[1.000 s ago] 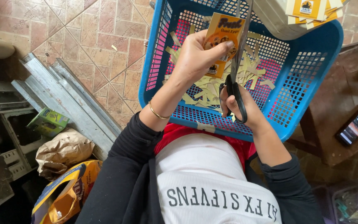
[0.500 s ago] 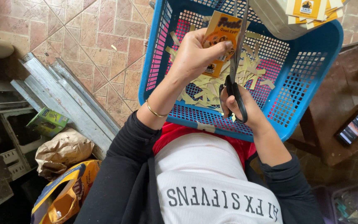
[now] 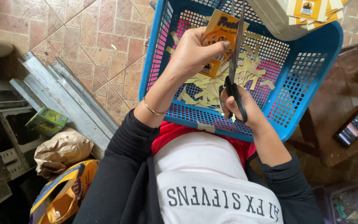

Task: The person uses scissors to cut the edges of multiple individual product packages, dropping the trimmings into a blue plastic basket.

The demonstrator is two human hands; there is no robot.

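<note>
The left hand (image 3: 193, 52) is holding an orange printed paper label (image 3: 219, 35) over the blue plastic basket (image 3: 311, 79). The fingers are curled and the thumb is pressing the label from the front, so the label is pinched between thumb and fingers. The label is standing nearly upright, above the middle of the basket.

The right hand (image 3: 245, 110) is gripping black-handled scissors (image 3: 236, 70), with its fingers going through the handle loops. The blades are pointing up and away from the person, and they are lying along the right edge of the label, touching it. The blades are looking almost closed, with only a thin gap.

On the basket floor many pale yellow paper strips (image 3: 206, 89) are lying in a loose heap, under both hands. The basket is resting against the person's lap.

At the far right corner a stack of similar labels (image 3: 311, 9) is sitting on a pale box. A phone (image 3: 354, 126) is lying on the brown wooden surface at the right, well apart from the basket. On the tiled floor at the left, metal rails (image 3: 63, 97) and a brown paper bag (image 3: 63, 151) are lying.
</note>
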